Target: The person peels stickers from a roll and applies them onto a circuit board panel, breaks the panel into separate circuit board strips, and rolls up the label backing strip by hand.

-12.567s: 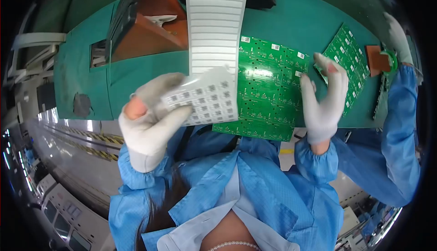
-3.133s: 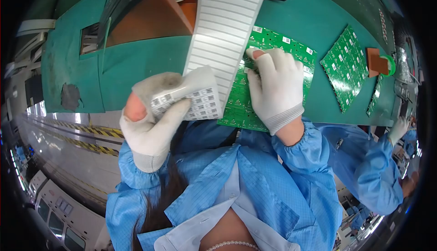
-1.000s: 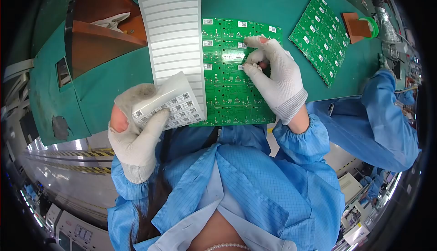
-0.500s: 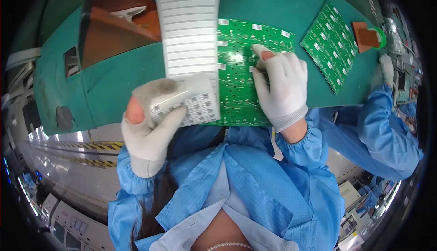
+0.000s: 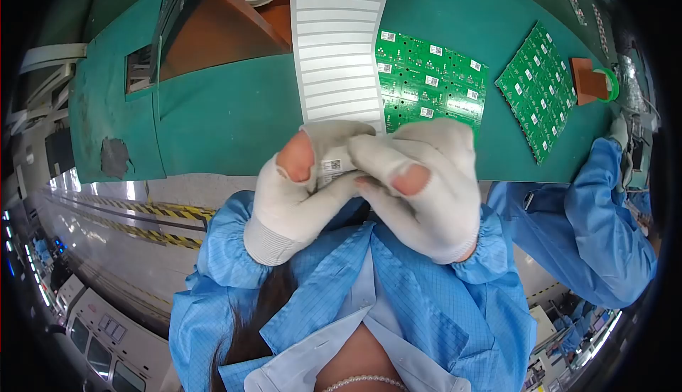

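holding one label strip (image 5: 340,65)

Electronics factory, pretty clearly: green PCBs (image 5: 432,81) w/ QR labels on a green-topped workbench (image 5: 220,111), blk/yel hazard tape (image 5: 153,226) along the floor (image 5: 153,267), a lg. white machine (image 5: 106,328) w/ dark panels at lower L. A co-worker (image 5: 604,200) nearby wears a blue jacket (image 5: 547,228) (same sort as the near person's). More equip. (image 5: 544,326) at lower R.

two circuit boards (image 5: 430,92) (image 5: 538,92), one label strip (image 5: 339,44)
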### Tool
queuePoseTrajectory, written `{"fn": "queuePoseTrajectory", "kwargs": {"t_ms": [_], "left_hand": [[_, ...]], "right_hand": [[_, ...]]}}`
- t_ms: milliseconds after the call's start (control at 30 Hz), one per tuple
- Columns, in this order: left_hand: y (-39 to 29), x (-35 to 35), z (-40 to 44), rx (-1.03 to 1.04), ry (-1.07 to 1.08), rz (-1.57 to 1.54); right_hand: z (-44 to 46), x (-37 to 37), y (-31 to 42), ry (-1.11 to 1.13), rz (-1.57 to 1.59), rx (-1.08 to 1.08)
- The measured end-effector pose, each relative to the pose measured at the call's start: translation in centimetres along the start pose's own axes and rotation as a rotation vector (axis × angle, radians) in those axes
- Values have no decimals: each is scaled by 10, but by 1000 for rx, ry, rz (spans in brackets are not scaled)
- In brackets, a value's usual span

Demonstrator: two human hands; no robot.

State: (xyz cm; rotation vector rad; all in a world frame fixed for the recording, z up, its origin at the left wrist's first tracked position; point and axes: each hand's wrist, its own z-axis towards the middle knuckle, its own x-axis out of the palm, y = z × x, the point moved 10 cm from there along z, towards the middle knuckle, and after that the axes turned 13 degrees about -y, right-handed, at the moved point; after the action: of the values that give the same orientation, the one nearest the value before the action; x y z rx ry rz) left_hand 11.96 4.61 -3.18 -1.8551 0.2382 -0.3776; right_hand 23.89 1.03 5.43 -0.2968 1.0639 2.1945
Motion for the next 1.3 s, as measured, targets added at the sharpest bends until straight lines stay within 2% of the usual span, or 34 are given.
{"fn": "queuePoseTrajectory", "kwargs": {"t_ms": [167,300,400,567,900,1000,1100,1200,1233,1300], "left_hand": [[5,-3,1,70,17,122],[3,-4,4,133,41,257],[5,-3,4,77,-1,73],[6,-3,4,13,11,46],[5,-1,6,37,10,53],[9,0,5,-40,-16,-83],[8,2,4,-55,35,-136],[-8,-8,7,-5,-62,147],[-5,-19,6,-35,-162,39],[-12,-37,5,6,-218,123]], "right_hand": [[-2,16,8,1,-95,-151],[-6,19,10,26,-139,-182],[1,19,6,54,-82,-60],[-4,18,-5,50,-43,108],[-4,23,-7,124,-63,120],[-3,24,-8,141,53,154],[-4,9,-19,51,211,195],[-12,-34,-53,-219,283,509],[-10,-55,-61,-243,188,467],[-20,-83,-84,-277,34,554]]}}
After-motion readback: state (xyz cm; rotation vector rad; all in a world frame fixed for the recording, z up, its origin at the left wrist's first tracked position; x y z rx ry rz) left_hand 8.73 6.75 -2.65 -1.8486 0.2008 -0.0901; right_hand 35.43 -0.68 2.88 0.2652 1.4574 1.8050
